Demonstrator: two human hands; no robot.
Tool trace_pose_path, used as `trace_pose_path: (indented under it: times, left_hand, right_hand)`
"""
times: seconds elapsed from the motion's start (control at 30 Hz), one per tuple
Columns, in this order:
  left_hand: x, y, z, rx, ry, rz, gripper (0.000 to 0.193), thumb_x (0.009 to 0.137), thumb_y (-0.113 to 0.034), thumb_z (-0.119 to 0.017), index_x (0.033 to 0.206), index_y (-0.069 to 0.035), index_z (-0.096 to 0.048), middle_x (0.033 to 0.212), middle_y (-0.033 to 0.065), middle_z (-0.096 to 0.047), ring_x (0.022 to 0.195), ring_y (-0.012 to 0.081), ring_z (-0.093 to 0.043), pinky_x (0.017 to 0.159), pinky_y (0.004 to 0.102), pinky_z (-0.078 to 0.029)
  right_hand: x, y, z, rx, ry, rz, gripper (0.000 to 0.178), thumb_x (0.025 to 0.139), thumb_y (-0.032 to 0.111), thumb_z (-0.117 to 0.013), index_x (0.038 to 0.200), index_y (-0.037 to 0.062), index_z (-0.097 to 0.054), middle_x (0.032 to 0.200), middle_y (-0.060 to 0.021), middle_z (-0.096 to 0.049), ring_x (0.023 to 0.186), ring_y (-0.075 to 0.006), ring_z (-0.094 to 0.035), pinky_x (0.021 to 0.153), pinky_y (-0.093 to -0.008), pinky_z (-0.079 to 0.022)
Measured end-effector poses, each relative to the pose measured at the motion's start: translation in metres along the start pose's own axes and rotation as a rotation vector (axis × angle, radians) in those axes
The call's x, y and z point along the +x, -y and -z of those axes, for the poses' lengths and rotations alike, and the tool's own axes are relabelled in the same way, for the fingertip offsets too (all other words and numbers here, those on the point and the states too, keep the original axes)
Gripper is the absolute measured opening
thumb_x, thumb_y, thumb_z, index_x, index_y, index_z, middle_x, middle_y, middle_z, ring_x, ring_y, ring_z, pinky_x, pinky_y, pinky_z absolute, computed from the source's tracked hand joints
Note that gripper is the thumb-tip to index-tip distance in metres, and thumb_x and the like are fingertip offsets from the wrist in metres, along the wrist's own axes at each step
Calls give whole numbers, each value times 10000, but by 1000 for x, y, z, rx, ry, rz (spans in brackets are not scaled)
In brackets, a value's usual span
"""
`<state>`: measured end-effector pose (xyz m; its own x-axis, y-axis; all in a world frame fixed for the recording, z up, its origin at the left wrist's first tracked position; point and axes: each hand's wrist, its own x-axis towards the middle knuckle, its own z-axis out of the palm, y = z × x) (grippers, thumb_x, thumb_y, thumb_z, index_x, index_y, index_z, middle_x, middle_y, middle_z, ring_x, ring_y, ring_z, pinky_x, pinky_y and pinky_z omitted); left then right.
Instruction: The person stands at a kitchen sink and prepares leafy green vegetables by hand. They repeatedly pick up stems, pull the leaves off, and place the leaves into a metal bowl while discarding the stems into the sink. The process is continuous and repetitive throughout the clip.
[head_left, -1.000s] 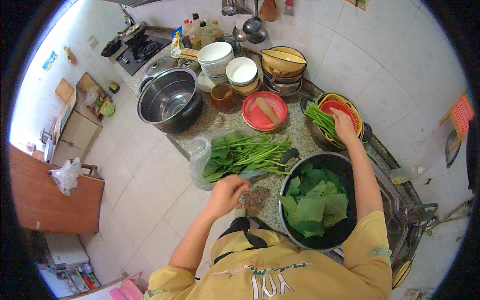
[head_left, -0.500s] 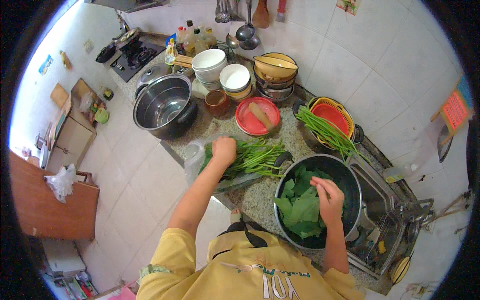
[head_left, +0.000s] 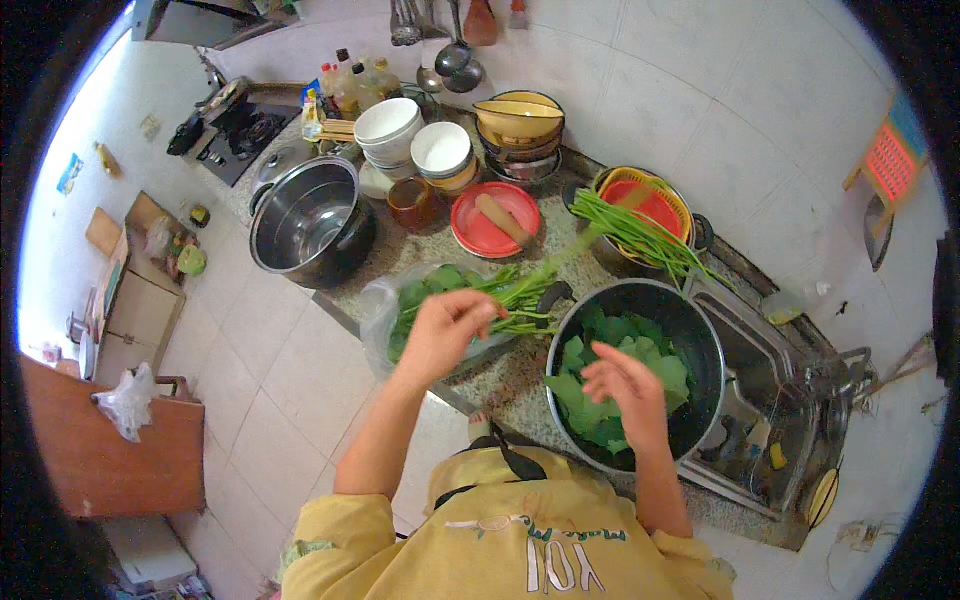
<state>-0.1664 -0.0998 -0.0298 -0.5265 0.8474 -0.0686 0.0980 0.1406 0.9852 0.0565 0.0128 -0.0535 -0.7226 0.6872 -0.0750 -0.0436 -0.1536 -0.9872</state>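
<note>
My left hand [head_left: 452, 332] is raised over the near side of a clear plastic bag [head_left: 377, 325] of leafy green stalks [head_left: 525, 297]. Its thumb and fingers are pinched together; whether a stalk is between them I cannot make out. Beyond it, a blurred green streak [head_left: 575, 250] reaches toward a bundle of bare green stems [head_left: 635, 230]. My right hand [head_left: 628, 392] hovers above a large dark pot [head_left: 712, 425], its fingers apart and nothing seen in them. Torn green leaves [head_left: 590, 405] lie inside that pot, partly hidden by the hand.
The bare stems lie across a yellow basket [head_left: 683, 205] and red bowl at the back. A second dark pot [head_left: 262, 240] stands left, near stacked bowls [head_left: 390, 125], a brown jar [head_left: 412, 203] and a red plate [head_left: 465, 222]. The sink [head_left: 745, 400] is right of the leaf pot.
My left hand has come up out of the bag toward me and a little right. My right hand's fingers have spread from a pinch. A blurred green streak has appeared near the stem bundle.
</note>
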Motion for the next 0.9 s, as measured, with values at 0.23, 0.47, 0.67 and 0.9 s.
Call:
trace_pose_path:
  times: [0.23,0.47,0.67,0.9]
  left_hand:
    - [-40,-3,-35,-102,273,22,164,828,-125,-548,860,10,-634,667,14,-558,587,63,-471,525,214,-383]
    - [-51,30,-14,-119,175,68,157,801,-123,-562,814,14,-637,644,17,-557,569,73,-474,510,210,-368]
    - [-47,35,-17,-101,135,83,132,778,-90,-574,846,14,-620,657,20,-561,583,83,-486,526,211,-383]
    - [-33,-42,-69,207,299,-355,336,698,-46,-636,1029,-30,-575,851,72,-580,730,148,-549,655,260,-443]
  right_hand:
    - [7,31,-13,314,-79,170,203,844,44,-478,1027,-34,-522,879,-131,-588,601,-135,-536,504,-241,-434]
    - [-5,63,5,238,-401,394,225,809,-28,-483,1029,-53,-524,859,-145,-598,605,-147,-571,521,-238,-479]
    - [-14,66,12,186,-359,549,170,806,-15,-526,972,-49,-525,865,-175,-606,670,-200,-624,573,-262,-524]
    - [-24,55,-2,5,-333,436,142,771,-10,-588,908,-25,-555,847,-140,-621,694,-187,-628,583,-263,-523]
